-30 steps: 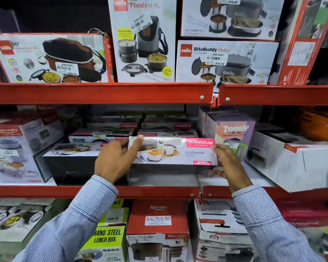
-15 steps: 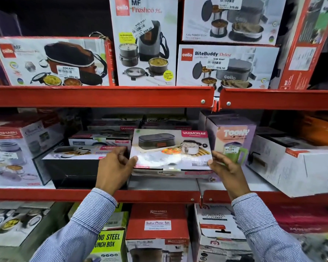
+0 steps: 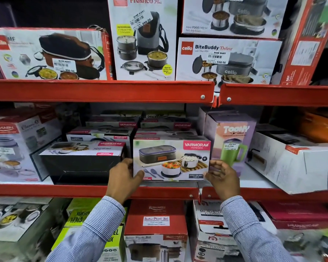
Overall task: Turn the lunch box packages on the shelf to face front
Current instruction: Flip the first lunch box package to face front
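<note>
A Varmora lunch box package (image 3: 170, 159) stands upright on the middle red shelf (image 3: 64, 190), its picture side facing me. My left hand (image 3: 121, 176) grips its lower left edge, thumb across the front. My right hand (image 3: 223, 178) is curled against its lower right corner. To its left another Varmora package (image 3: 83, 163) lies flat, with a plain black side to the front and its picture side up. More Varmora packages (image 3: 110, 132) are stacked flat behind.
A purple Toony tumbler box (image 3: 233, 140) stands just right of the held package, and a tilted white box (image 3: 295, 163) beyond it. A Rishabh box (image 3: 11, 148) fills the left end. Cello boxes (image 3: 227, 59) line the upper shelf; more boxes (image 3: 155, 220) sit below.
The package has been tipped from lying flat, narrow side forward, to standing with its picture face front. Both hands have slid down to its lower corners.
</note>
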`<state>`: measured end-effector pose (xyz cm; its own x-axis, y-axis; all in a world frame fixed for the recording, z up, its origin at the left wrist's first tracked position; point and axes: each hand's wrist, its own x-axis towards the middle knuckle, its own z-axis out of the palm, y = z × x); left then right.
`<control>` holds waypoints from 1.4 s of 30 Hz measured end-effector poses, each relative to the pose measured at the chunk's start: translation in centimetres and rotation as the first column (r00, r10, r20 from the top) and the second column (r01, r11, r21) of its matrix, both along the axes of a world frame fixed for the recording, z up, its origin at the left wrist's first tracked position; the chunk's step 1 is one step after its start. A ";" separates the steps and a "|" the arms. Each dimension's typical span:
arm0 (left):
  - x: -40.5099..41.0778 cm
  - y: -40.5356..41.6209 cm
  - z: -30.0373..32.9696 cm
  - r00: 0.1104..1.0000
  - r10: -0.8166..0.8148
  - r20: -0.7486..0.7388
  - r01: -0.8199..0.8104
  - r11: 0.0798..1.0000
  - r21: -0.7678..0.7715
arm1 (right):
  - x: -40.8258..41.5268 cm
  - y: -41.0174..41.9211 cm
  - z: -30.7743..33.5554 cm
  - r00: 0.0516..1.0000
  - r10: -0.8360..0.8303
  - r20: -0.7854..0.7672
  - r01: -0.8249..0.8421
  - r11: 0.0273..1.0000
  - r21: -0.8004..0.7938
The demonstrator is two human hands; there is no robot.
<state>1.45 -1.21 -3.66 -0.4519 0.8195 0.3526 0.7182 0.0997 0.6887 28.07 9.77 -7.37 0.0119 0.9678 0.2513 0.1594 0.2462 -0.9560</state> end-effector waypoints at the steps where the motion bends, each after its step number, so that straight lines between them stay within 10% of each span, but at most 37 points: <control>1: 0.2 -0.1 -0.3 1.000 -0.004 0.004 0.004 1.000 -0.005 | -0.1 0.1 -0.3 1.000 -0.012 0.009 0.012 1.000 -0.003; 32: 0.8 -1.8 -1.3 0.997 0.009 0.082 -0.004 0.998 -0.063 | -1.2 -1.1 -1.4 0.998 -0.065 0.014 0.065 0.995 -0.072; 37: 0.6 -4.3 0.6 0.991 -0.021 -0.134 0.025 0.999 0.031 | -2.7 -5.4 0.3 0.964 -0.229 0.133 0.182 0.937 0.297; 42: -0.9 -5.5 2.0 0.887 0.060 -0.458 0.008 0.989 0.145 | -8.0 -7.6 3.3 0.772 -0.276 0.573 -0.166 0.782 0.601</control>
<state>0.50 -6.73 -1.65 -0.2314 0.7368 0.6353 0.9559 0.0507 0.2894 20.07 2.17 -4.09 -0.3060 0.6130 0.7284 0.6689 0.6829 -0.2937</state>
